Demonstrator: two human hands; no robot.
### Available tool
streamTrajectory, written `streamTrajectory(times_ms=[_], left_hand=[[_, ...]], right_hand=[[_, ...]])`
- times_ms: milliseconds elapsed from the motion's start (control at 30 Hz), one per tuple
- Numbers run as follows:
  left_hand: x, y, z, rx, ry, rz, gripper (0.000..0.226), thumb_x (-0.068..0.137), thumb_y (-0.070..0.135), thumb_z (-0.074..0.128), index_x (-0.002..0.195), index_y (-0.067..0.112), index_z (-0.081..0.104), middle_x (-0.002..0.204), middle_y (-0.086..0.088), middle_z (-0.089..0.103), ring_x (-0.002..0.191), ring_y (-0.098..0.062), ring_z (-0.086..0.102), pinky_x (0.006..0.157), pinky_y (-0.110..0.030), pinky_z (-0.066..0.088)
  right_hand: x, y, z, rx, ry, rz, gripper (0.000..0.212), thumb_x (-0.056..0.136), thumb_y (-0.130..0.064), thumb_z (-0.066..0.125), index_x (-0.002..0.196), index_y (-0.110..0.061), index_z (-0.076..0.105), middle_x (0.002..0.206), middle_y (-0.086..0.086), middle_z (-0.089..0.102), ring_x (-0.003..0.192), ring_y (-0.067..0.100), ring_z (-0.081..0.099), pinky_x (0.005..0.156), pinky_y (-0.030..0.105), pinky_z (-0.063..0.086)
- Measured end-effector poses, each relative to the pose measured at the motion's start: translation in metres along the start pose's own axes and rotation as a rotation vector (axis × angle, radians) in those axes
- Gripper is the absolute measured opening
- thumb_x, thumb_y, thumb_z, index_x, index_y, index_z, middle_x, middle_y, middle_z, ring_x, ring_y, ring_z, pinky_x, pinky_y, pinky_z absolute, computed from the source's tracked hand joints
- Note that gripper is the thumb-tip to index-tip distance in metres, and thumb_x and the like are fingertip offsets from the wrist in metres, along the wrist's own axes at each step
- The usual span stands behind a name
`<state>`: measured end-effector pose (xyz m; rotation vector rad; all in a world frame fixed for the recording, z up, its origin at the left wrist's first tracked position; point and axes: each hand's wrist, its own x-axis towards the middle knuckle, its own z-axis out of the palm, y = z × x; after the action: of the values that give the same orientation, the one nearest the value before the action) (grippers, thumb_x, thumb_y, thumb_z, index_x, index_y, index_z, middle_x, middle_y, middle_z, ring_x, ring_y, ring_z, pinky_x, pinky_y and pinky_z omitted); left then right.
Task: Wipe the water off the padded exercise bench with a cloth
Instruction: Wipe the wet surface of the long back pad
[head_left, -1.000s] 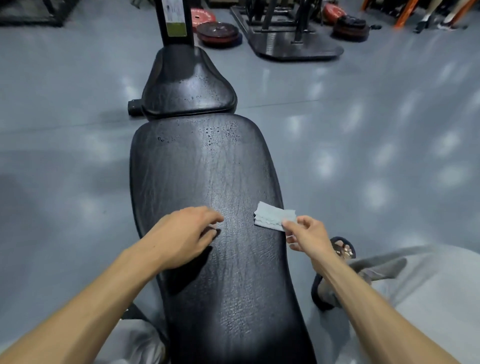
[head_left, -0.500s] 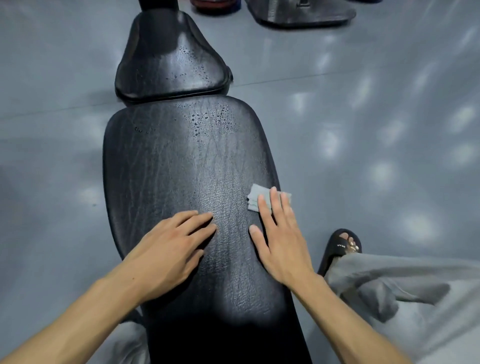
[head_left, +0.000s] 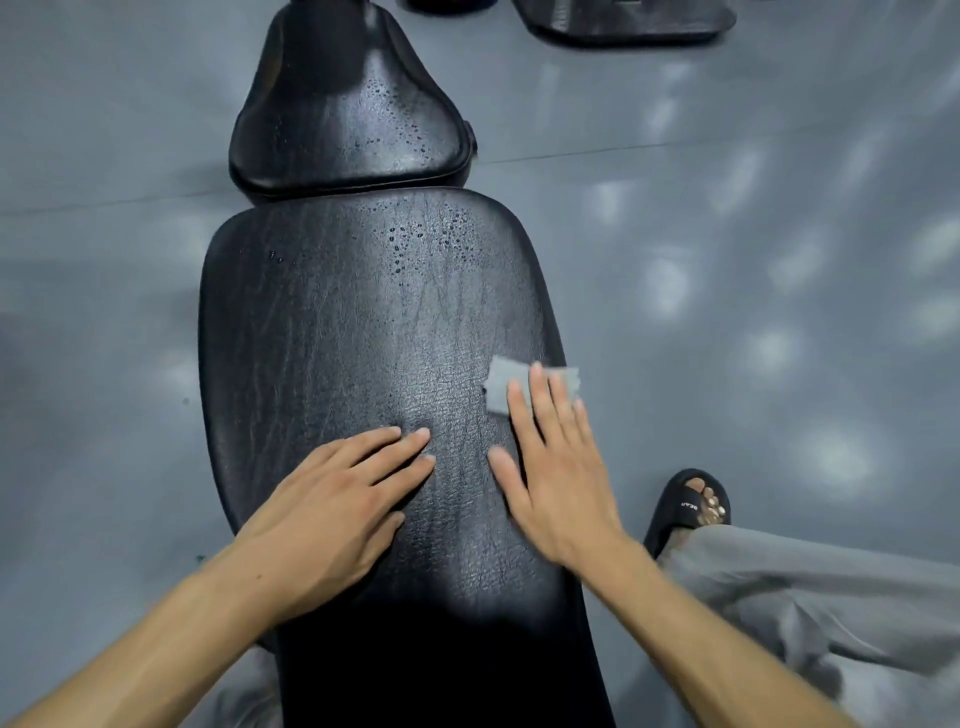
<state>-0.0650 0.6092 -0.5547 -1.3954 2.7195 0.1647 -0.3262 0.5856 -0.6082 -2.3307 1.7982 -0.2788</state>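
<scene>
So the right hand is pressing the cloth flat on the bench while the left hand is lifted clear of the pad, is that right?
Not quite: the head view shows the left hand resting flat on the bench too. The right hand does press the cloth flat.

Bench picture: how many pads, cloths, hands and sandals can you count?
Black bench pads: 2, the long pad and the small pad
Grey cloth: 1
Hands: 2, left hand and right hand
Black sandal: 1
Total: 6
</scene>
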Motion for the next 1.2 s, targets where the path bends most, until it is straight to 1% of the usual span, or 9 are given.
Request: streamTrajectory(times_ms=[167,233,367,433,567,700,800,1033,1200], left_hand=[[-0.001,0.002,0.001,0.008,-0.025,-0.005,0.057,0.095,0.043,0.042,0.148,0.025,0.052,0.161,0.006,0.042,0.144,-0.020,0.044,0.112,-0.036,0.030],[-0.002,0.002,0.001,0.006,-0.030,-0.006,0.058,0.095,0.044,0.041,0.150,0.025,0.049,0.162,0.006,0.039,0.146,-0.020,0.042,0.113,-0.036,0.031],[-0.005,0.000,0.002,-0.015,-0.046,-0.009,0.060,0.095,0.046,0.040,0.150,0.027,0.048,0.162,0.006,0.038,0.147,-0.019,0.041,0.114,-0.042,0.043],[-0.006,-0.001,0.002,-0.017,-0.053,-0.007,0.061,0.093,0.046,0.040,0.150,0.026,0.048,0.162,0.005,0.039,0.146,-0.019,0.043,0.113,-0.044,0.045],[-0.009,-0.001,0.001,-0.009,-0.048,-0.008,0.062,0.092,0.046,0.039,0.150,0.025,0.049,0.162,0.005,0.040,0.146,-0.020,0.043,0.113,-0.045,0.044],[-0.011,0.000,0.000,-0.010,-0.046,-0.021,0.063,0.092,0.047,0.038,0.150,0.026,0.048,0.161,0.006,0.040,0.146,-0.020,0.043,0.114,-0.044,0.044],[-0.016,-0.002,-0.001,-0.002,-0.034,-0.038,0.063,0.091,0.048,0.038,0.149,0.024,0.050,0.160,0.005,0.043,0.145,-0.021,0.045,0.112,-0.045,0.045],[-0.026,-0.012,0.003,-0.012,-0.021,-0.048,0.063,0.092,0.047,0.039,0.149,0.024,0.050,0.160,0.005,0.043,0.144,-0.022,0.046,0.111,-0.046,0.047],[-0.025,-0.017,0.002,-0.013,-0.013,-0.059,0.063,0.092,0.047,0.039,0.149,0.024,0.050,0.160,0.005,0.043,0.144,-0.022,0.047,0.111,-0.045,0.047]], right_hand=[[0.103,-0.001,-0.030,-0.020,-0.006,0.094,0.070,0.107,-0.054,0.021,0.163,-0.015,0.007,0.171,0.010,-0.007,0.158,0.025,-0.009,0.128,0.044,0.001],[0.093,-0.005,-0.027,-0.028,-0.012,0.090,0.072,0.107,-0.056,0.019,0.164,-0.015,0.004,0.170,0.009,-0.010,0.157,0.024,-0.012,0.128,0.045,0.000],[0.013,-0.012,-0.011,-0.070,-0.007,0.006,0.074,0.105,-0.057,0.020,0.164,-0.015,0.006,0.171,0.008,-0.007,0.157,0.021,-0.013,0.128,0.043,0.001],[-0.007,-0.011,-0.007,-0.091,-0.043,-0.028,0.073,0.104,-0.057,0.020,0.164,-0.015,0.007,0.171,0.007,-0.006,0.157,0.019,-0.013,0.128,0.043,0.001],[0.040,-0.001,-0.018,-0.122,-0.039,-0.017,0.073,0.104,-0.058,0.016,0.164,-0.017,0.007,0.171,0.005,-0.007,0.157,0.020,-0.010,0.128,0.043,0.003],[0.110,-0.005,-0.032,-0.085,-0.025,0.115,0.073,0.105,-0.058,0.016,0.164,-0.015,0.004,0.171,0.008,-0.008,0.158,0.022,-0.009,0.128,0.043,0.002],[0.100,-0.013,-0.028,-0.035,-0.013,0.130,0.074,0.105,-0.057,0.018,0.164,-0.015,0.002,0.171,0.008,-0.009,0.157,0.022,-0.012,0.128,0.045,0.002],[-0.014,-0.022,-0.006,-0.078,-0.045,0.007,0.074,0.105,-0.056,0.021,0.164,-0.015,0.004,0.171,0.006,-0.009,0.157,0.020,-0.012,0.128,0.042,0.003],[0.074,-0.006,-0.021,-0.078,-0.014,0.045,0.076,0.104,-0.060,0.015,0.164,-0.014,0.007,0.171,0.010,-0.006,0.158,0.023,-0.009,0.128,0.045,0.003]])
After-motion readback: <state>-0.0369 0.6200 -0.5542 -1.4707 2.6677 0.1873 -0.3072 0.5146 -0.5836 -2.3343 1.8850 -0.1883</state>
